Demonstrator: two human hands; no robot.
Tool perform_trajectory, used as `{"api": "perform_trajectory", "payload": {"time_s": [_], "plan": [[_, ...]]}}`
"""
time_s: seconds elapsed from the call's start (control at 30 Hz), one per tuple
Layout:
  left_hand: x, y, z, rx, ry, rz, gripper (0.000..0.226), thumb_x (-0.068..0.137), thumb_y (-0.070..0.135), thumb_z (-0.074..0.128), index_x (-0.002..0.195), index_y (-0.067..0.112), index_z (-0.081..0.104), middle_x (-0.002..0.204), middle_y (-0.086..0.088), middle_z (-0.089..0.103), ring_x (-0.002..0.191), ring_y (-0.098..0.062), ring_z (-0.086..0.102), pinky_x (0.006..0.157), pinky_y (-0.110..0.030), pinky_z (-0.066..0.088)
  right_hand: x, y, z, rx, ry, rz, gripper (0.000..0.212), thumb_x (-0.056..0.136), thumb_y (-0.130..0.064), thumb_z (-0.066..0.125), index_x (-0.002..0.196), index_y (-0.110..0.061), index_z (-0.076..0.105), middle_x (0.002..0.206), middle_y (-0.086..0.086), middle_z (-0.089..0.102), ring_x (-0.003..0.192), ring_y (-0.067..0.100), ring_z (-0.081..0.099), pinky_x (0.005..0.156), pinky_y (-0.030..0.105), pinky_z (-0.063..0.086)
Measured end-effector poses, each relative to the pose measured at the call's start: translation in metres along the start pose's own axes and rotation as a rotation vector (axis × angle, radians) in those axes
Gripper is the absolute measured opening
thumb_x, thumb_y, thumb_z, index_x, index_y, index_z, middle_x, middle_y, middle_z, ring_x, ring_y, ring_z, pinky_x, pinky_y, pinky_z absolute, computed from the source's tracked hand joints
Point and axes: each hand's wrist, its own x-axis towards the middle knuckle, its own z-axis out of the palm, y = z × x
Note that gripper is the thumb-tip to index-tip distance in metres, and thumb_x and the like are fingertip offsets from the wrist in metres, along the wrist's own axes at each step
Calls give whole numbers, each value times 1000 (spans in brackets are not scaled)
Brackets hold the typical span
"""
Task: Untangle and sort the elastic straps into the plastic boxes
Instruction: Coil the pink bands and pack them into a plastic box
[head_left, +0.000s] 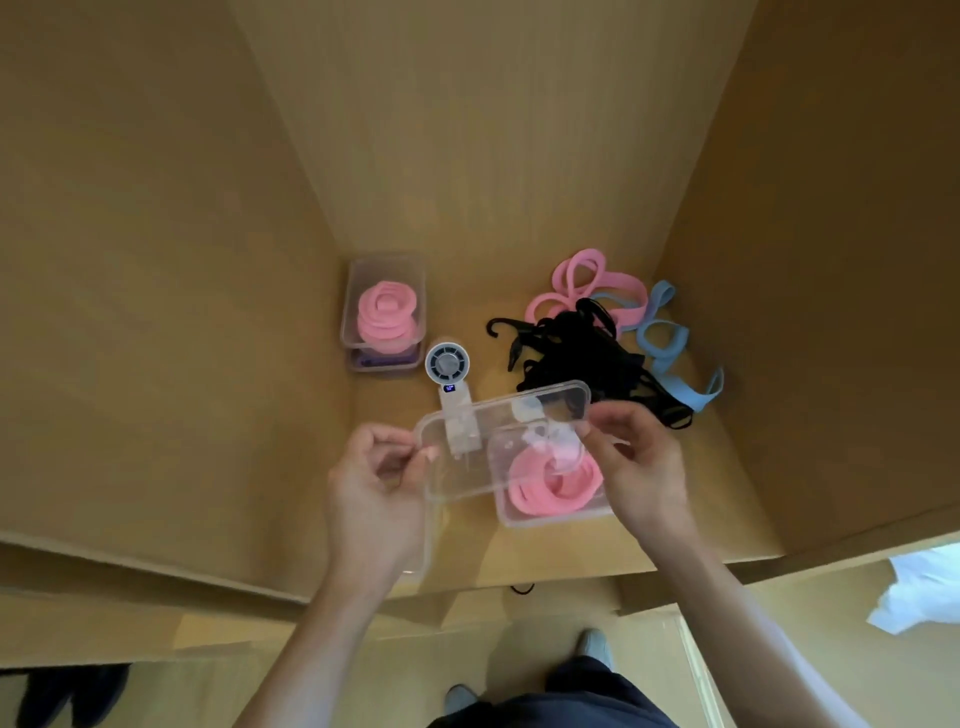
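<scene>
Box of clear plastic (478, 467) pinched at its ends by left hand (374, 483) and right hand (639, 467), above tub (550, 519) of pink straps (550, 491).

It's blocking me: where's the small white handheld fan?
Head view, centre: the fan lies right of the far clear plastic box, handle under the held clear lid.

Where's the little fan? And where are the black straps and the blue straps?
fan (447, 362): head view, on its round grille.
black straps (576, 358): head view, middle of the tangled pile.
blue straps (663, 297): head view, on the upper band, next to the pink ones.
</scene>
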Motion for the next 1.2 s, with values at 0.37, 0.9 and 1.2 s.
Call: {"api": "perform_trajectory", "payload": {"time_s": [0.37,0.9,1.2], "plan": [[2,-40,64,-31,-115,-220,16,86,10,77,85,26,74,75,4,75,70,-12,69,71,-25,57,34,39,-34,-256,34,107,10,90,-14,69,84,-21,69,75,-9,70,69,5,63,58,10,43],[-4,-57,85,280,-171,-55,18,91,11,68,103,23,74,77,16,66,68,2,61,55,-11,42,38,70,-31,-369,-47,-125,41,95,-1,56,128,-24,64,102,-13,60,90,-1,58,78,9,46],[-7,-64,91,64,-128,-172,37,91,1,64,108,35,65,76,12,65,71,-4,60,65,-9,46,33,79,-27,-505,-112,-207,48,98,-5,46,140,-26,56,128,-7,46,114,11,51,92,17,43]]}}
